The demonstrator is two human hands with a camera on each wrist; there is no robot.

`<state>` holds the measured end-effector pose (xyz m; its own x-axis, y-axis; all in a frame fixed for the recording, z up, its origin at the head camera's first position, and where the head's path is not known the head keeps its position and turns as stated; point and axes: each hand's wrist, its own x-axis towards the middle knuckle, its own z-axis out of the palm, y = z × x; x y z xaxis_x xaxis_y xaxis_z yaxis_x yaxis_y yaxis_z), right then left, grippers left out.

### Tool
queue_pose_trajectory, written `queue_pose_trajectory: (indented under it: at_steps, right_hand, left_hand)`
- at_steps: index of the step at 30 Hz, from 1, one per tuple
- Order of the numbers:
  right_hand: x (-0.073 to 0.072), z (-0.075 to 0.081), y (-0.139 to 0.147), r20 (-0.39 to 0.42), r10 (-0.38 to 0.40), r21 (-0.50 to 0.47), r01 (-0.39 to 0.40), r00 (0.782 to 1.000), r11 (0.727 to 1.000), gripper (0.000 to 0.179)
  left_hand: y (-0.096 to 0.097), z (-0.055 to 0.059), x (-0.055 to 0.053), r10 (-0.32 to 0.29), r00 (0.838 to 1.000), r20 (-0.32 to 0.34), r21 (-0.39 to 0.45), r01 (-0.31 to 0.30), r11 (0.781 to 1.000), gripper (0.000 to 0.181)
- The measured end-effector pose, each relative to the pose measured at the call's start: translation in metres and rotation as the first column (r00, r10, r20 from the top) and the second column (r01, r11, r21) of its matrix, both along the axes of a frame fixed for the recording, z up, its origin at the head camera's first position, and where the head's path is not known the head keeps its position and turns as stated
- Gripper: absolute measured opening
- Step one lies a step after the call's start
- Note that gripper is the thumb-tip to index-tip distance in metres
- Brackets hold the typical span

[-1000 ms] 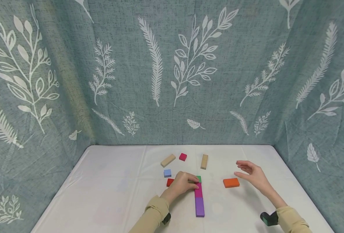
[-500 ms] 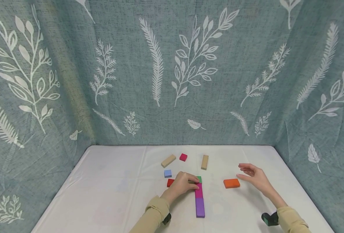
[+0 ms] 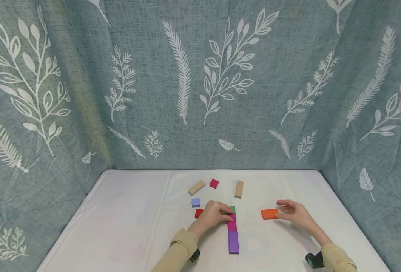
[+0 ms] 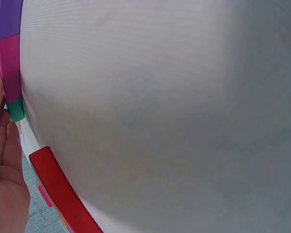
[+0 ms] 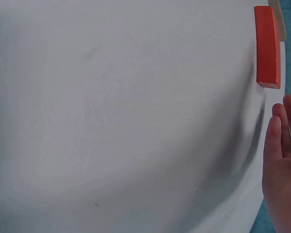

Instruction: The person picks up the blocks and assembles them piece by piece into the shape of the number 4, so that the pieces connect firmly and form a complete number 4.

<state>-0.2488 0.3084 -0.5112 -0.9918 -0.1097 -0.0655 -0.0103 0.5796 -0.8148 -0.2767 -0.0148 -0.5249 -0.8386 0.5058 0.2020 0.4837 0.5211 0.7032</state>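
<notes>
In the head view my left hand (image 3: 213, 213) is at the far end of a straight row of blocks on the white table. Its thumb lies by the magenta block (image 3: 232, 224) and its fingers by the small green block (image 3: 232, 209), seemingly pinching there; the exact contact is partly hidden. The purple block (image 3: 233, 242) forms the near end of the row. To the right, my right hand (image 3: 297, 216) is at the right end of an orange block (image 3: 269, 214), fingers and thumb apart. In the right wrist view its fingers look fairly straight beside the orange block (image 5: 267, 48).
Behind the left hand lies a red block (image 3: 198, 213), partly covered, with a blue block (image 3: 195, 203) beyond it. Two plain wooden blocks, one on the left (image 3: 196, 187) and one on the right (image 3: 239, 189), lie farther back, with a crimson block (image 3: 214, 183) between them.
My right hand has come down toward the orange block, its thumb now at the block's right end. The left hand stays at the row, and the blocks lie as before.
</notes>
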Motion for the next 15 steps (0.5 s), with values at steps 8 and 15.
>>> queue_pose_trajectory:
  at_steps: [8, 15]
  right_hand:
    - [0.000, -0.006, 0.000, -0.016, 0.038, 0.012, -0.038, 0.999, 0.999, 0.056]
    - [-0.002, -0.011, -0.001, -0.021, 0.053, 0.020, -0.053, 0.998, 0.998, 0.057]
  left_hand:
    - [0.000, 0.001, 0.000, -0.001, 1.000, 0.000, 0.010, 0.001, 1.000, 0.024]
    - [0.000, 0.001, 0.000, -0.004, 1.000, 0.003, 0.020, 0.004, 1.000, 0.024]
